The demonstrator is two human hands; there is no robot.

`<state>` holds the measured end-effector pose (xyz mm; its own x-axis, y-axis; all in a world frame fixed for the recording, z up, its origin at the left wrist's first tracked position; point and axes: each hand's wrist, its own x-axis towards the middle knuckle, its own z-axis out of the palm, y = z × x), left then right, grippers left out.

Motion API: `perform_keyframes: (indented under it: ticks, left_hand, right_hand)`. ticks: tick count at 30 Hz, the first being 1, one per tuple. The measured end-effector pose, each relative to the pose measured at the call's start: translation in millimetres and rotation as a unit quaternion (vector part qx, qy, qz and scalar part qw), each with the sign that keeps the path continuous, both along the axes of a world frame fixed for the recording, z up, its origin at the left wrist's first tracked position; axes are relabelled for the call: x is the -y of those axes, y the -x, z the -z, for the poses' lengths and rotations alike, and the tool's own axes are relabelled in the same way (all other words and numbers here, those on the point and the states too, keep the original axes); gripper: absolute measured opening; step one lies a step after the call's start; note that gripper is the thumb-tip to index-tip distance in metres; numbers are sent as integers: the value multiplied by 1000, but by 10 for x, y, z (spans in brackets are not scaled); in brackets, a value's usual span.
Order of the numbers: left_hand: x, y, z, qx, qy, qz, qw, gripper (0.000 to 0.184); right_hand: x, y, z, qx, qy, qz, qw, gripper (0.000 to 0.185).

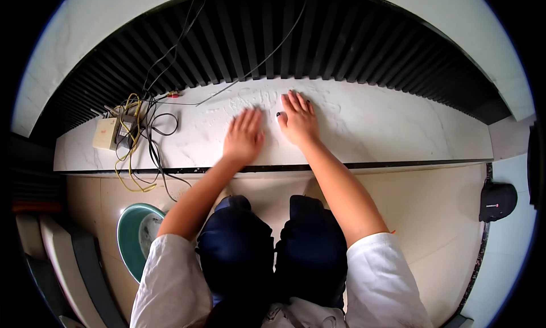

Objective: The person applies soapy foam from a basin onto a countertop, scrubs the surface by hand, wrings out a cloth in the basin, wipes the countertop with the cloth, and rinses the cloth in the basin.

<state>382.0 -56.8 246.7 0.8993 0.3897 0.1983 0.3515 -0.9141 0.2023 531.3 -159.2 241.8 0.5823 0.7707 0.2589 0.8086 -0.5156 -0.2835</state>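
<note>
My left hand [244,135] is over the white marble-patterned ledge [398,129], palm down with fingers stretched out, slightly blurred. To its right, my right hand [298,118] lies flat on the same surface, its fingers and thumb apart. Neither hand shows anything held, though what is under the palms is hidden. Wet, whitish streaks [250,102] mark the ledge around and beyond my fingertips.
A pale box [106,133] with tangled black and yellow cables [149,129] sits on the ledge's left. Black slats [273,38] rise behind. A green basin [132,242] with cloudy contents stands on the floor at left; a black bag [497,201] is at far right.
</note>
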Motion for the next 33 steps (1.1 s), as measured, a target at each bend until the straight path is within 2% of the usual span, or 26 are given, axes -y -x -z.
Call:
perform_keyframes:
  ticks: [1, 5, 8, 11, 12, 15, 16, 19, 23, 25, 26, 27, 29, 31, 32, 33]
  left_hand:
    - [92, 84, -7, -4, -5, 40, 999, 50]
    - [185, 149, -35, 12, 27, 30, 999, 50]
    - [183, 131, -61, 9, 11, 21, 1000, 49]
    - [186, 121, -52, 7, 3, 13, 1000, 50]
    - [182, 120, -55, -21, -3, 10, 1000, 52]
    - [172, 107, -44, -11, 27, -1, 1000, 54]
    - [169, 94, -49, -14, 23, -1, 1000, 55]
    - [185, 116, -60, -30, 17, 1, 999, 56]
    - [156, 92, -74, -30, 10, 7, 999, 56]
    - [161, 97, -62, -30, 19, 11, 999, 56]
    - [161, 90, -63, -29, 28, 10, 999, 56]
    - [143, 74, -69, -28, 35, 7, 999, 56]
    - [157, 76, -55, -32, 29, 8, 999, 56]
    - [125, 74, -87, -36, 21, 8, 999, 56]
    - [123, 70, -92, -38, 20, 6, 999, 57]
    - [144, 71, -93, -42, 22, 6, 999, 57]
  right_hand:
    - [15, 10, -4, -2, -2, -1, 1000, 49]
    - [8, 32, 5, 16, 0, 4, 1000, 49]
    - [27, 41, -4, 45, 32, -70, 996, 50]
    - [-17, 2, -21, 32, 32, -212, 976, 52]
    - [-24, -13, -51, 15, 50, -219, 974, 55]
    - [-93, 31, -97, -12, 65, -78, 995, 58]
    - [-164, -14, -60, -40, 64, 12, 997, 62]
    - [-177, -69, -48, -46, 63, 171, 982, 65]
    - [-311, -58, 10, -23, 87, 187, 978, 64]
    - [-392, -5, -66, -9, 106, 1, 994, 59]
    - [-455, 4, 114, 50, 48, -104, 992, 54]
    - [-467, 33, 98, 31, 3, -114, 993, 52]
    - [-413, 21, 57, -11, 22, -81, 996, 53]
    - [-347, -37, 20, -8, 52, 105, 993, 57]
    - [-306, -109, 4, -22, 34, 165, 985, 61]
    - [-301, -142, -8, -37, 32, 168, 984, 62]
